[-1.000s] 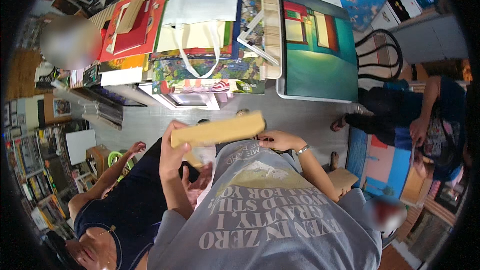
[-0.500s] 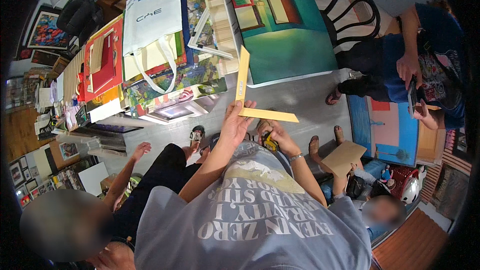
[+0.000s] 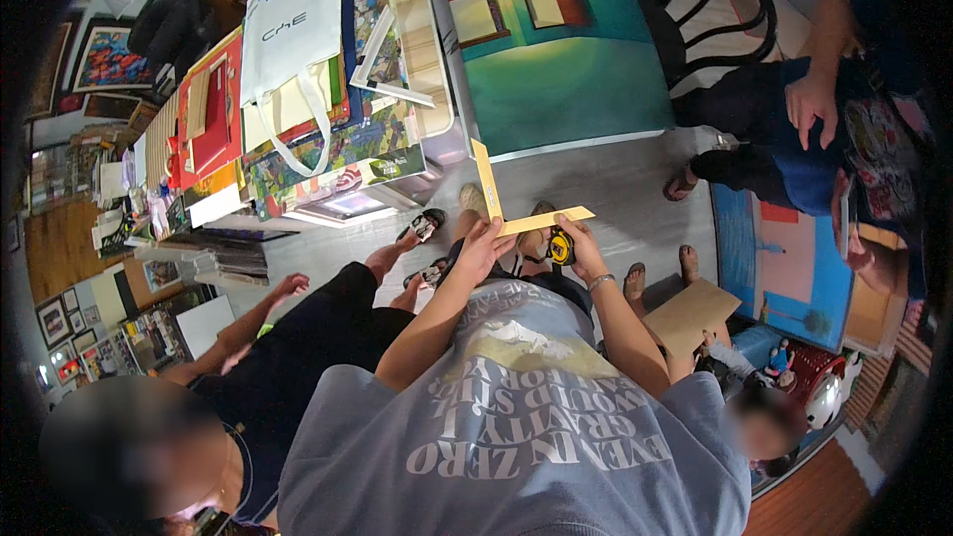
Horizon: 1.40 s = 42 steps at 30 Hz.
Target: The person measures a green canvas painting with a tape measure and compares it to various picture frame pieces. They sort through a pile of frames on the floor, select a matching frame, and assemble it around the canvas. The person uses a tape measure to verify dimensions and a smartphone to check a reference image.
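Observation:
My left hand (image 3: 481, 252) grips a gold L-shaped frame corner sample (image 3: 486, 184) near its bend. One arm of the sample points up and slightly left, and the other runs right. A yellow and black tape measure (image 3: 561, 246) is held in my right hand (image 3: 589, 258), just under the sample's right arm. My right fingertips are close to that arm; I cannot tell whether they touch it. Beyond the sample lies a large green painting (image 3: 566, 89) showing a room.
At the left, a table bears a white tote bag (image 3: 293, 35), a white frame corner (image 3: 382, 65) and stacked pictures. A black chair (image 3: 720, 15) stands right of the painting. People stand on both sides; one seated at right has a brown board (image 3: 692, 318).
My right hand has come up with the tape measure, closer to the corner sample's right arm. The sample is slightly lower. The person at far right has moved a hand.

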Available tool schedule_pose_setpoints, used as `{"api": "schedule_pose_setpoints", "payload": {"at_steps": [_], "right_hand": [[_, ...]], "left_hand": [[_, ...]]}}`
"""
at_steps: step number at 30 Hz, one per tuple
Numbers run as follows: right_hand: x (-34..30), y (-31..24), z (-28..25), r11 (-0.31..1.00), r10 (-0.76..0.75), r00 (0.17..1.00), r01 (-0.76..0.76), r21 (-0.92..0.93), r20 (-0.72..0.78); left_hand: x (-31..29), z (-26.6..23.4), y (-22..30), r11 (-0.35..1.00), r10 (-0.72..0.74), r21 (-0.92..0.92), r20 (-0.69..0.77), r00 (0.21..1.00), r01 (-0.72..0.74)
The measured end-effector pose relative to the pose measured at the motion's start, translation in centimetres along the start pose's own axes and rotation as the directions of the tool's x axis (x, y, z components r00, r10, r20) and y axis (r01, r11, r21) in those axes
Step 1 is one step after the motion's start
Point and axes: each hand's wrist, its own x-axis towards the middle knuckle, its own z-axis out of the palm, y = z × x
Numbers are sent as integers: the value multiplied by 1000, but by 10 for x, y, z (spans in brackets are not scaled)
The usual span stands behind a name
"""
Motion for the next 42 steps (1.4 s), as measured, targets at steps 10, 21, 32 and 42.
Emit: {"api": "schedule_pose_setpoints", "payload": {"at_steps": [10,21,32,42], "right_hand": [[42,-2,12,990,114,993,-116,-77,-26],[105,9,9,995,94,995,-95,-32,-20],[134,-5,14,993,115,993,-115,-41,-13],[142,-9,15,992,88,995,-91,-87,-37]], "left_hand": [[29,-25,-15,994,70,-77,-150,986,-82],[77,-39,24,990,105,-80,-106,989,-114],[108,-31,41,983,165,-62,-131,978,-174],[117,-29,41,977,170,-102,-135,976,-185]]}}
